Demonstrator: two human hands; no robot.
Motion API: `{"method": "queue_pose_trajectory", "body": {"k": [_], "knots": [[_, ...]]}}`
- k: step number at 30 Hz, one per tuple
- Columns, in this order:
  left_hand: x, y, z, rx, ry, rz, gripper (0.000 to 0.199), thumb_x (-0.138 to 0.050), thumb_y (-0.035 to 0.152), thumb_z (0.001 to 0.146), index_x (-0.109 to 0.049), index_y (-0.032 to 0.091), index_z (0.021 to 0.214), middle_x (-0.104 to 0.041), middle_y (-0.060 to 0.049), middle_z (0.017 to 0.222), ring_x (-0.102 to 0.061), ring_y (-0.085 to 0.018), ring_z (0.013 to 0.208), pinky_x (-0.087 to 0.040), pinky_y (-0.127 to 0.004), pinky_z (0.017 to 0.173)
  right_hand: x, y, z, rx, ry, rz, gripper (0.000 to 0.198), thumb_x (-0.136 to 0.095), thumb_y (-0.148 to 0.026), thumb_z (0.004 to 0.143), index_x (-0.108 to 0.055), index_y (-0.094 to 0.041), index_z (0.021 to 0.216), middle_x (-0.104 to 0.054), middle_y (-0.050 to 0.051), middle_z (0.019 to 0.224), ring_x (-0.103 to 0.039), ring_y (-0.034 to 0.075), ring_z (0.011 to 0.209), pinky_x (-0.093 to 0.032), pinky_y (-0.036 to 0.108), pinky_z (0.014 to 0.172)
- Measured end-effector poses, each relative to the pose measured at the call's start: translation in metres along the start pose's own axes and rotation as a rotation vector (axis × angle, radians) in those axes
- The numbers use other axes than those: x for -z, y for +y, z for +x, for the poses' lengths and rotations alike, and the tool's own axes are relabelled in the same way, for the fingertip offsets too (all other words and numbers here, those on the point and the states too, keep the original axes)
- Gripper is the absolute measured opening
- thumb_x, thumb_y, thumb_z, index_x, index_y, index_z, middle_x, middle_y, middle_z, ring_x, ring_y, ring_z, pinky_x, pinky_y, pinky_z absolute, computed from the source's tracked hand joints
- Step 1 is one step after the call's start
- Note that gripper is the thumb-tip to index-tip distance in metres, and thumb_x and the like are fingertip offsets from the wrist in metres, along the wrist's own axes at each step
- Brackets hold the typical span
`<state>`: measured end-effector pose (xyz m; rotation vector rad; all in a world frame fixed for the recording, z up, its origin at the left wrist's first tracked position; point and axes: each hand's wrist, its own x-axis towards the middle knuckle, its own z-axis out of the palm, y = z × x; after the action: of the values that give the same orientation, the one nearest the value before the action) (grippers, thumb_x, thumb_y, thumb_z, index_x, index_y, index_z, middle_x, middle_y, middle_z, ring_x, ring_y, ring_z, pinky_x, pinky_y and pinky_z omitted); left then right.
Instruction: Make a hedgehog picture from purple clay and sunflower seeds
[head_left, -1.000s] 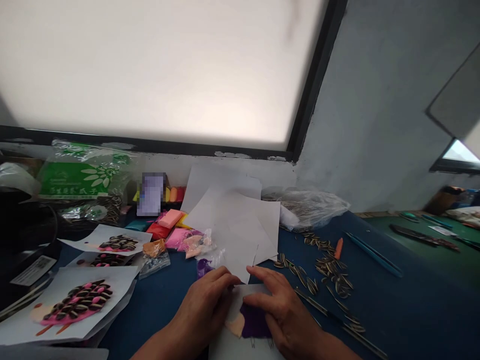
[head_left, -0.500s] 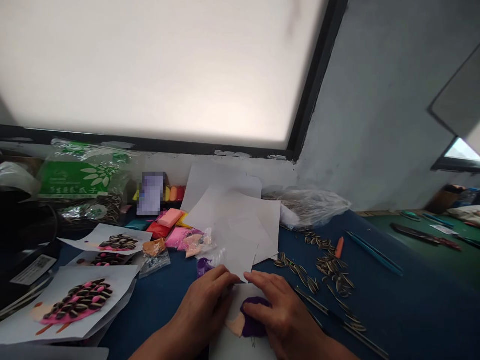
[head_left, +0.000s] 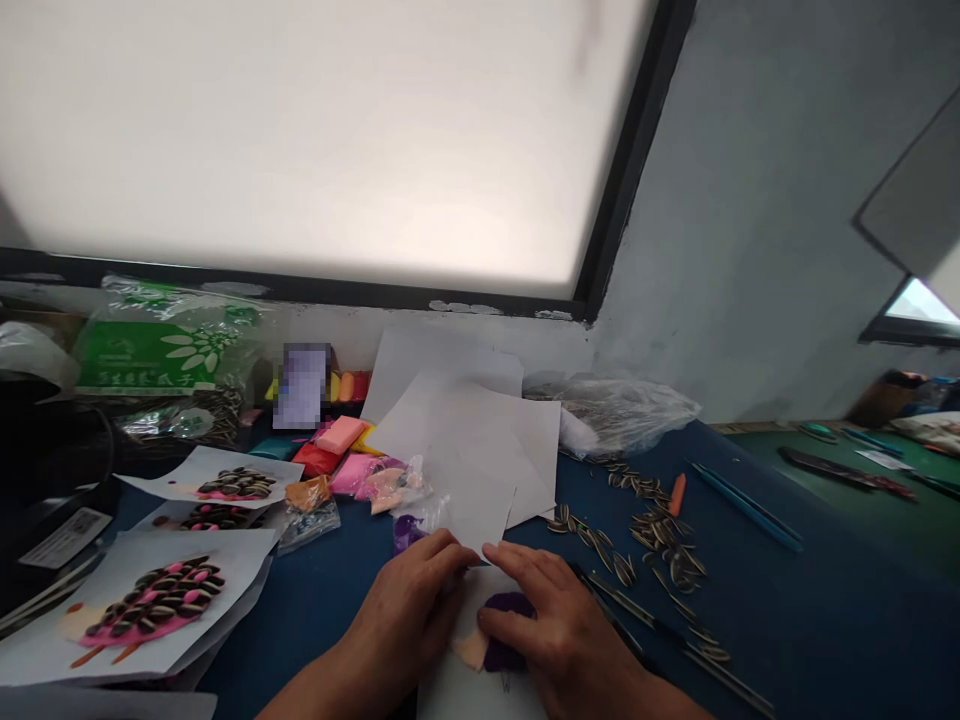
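Note:
A white sheet of paper (head_left: 448, 690) lies in front of me, bearing a flattened purple clay piece (head_left: 504, 655) joined to a peach clay piece (head_left: 471, 650). Small pencil lines show below the purple clay. My left hand (head_left: 409, 610) is bent over the sheet's left edge, fingers close together and curled on it, the thumb mostly hidden. My right hand (head_left: 551, 620) lies over the sheet's right side, fingers stretched forward and thumb spread across the purple clay. It covers part of that clay. The two hands' fingertips nearly meet at the sheet's far edge.
Finished sunflower-seed pictures (head_left: 150, 610) are stacked on the left. Clay packets (head_left: 341, 435) and a purple clay bag (head_left: 409, 533) lie beyond my left hand, with blank papers (head_left: 465, 450) behind. Loose sunflower seeds (head_left: 667, 545), an orange stick (head_left: 677, 495), blue tweezers (head_left: 742, 505) and a pen (head_left: 675, 640) are on the right.
My right thumb has shifted slightly left and down on the purple clay. The left hand stays almost where it was, and the objects around are unmoved.

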<state>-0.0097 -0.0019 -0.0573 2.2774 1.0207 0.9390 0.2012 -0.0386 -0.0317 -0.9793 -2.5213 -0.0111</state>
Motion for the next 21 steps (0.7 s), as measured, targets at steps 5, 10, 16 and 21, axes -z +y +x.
{"method": "queue_pose_trajectory", "body": {"k": [5,10,16,21], "knots": [[0.000,-0.002,0.000,-0.004,0.002,0.000,0.029,-0.042,0.013,0.086,-0.063,0.022,0.104,-0.063,-0.004,0.091,-0.061,-0.017,0.075,-0.044,-0.026,0.065,0.000,0.004,-0.002,-0.077,0.051,0.059,0.041,-0.049,-0.002,0.080,-0.070,-0.021,0.109,-0.055,0.017,0.139,-0.053,0.029,0.125,-0.048,0.046,0.098],[0.001,-0.002,0.001,0.019,-0.009,-0.014,0.029,-0.043,0.014,0.085,-0.064,0.022,0.103,-0.063,-0.005,0.092,-0.061,-0.018,0.076,-0.044,-0.027,0.065,0.002,0.006,-0.001,-0.092,0.022,0.055,0.037,-0.049,-0.002,0.081,-0.072,-0.020,0.102,-0.054,0.017,0.140,-0.052,0.030,0.126,-0.048,0.047,0.098],[0.001,-0.004,0.001,0.084,0.006,-0.079,0.026,-0.043,0.016,0.086,-0.064,0.021,0.099,-0.064,-0.004,0.087,-0.060,-0.017,0.073,-0.045,-0.027,0.066,0.010,0.013,0.002,-0.285,-0.016,0.054,0.051,-0.045,0.003,0.076,-0.068,-0.014,0.118,-0.065,0.016,0.121,-0.059,0.028,0.113,-0.049,0.047,0.095],[0.001,-0.002,0.000,0.106,0.025,-0.056,0.026,-0.045,0.014,0.079,-0.064,0.020,0.096,-0.061,-0.003,0.080,-0.056,-0.016,0.066,-0.044,-0.026,0.061,0.011,0.011,0.005,-0.306,-0.097,0.050,0.037,-0.048,-0.001,0.085,-0.071,-0.016,0.109,-0.068,0.011,0.100,-0.061,0.025,0.093,-0.051,0.042,0.083]]}}
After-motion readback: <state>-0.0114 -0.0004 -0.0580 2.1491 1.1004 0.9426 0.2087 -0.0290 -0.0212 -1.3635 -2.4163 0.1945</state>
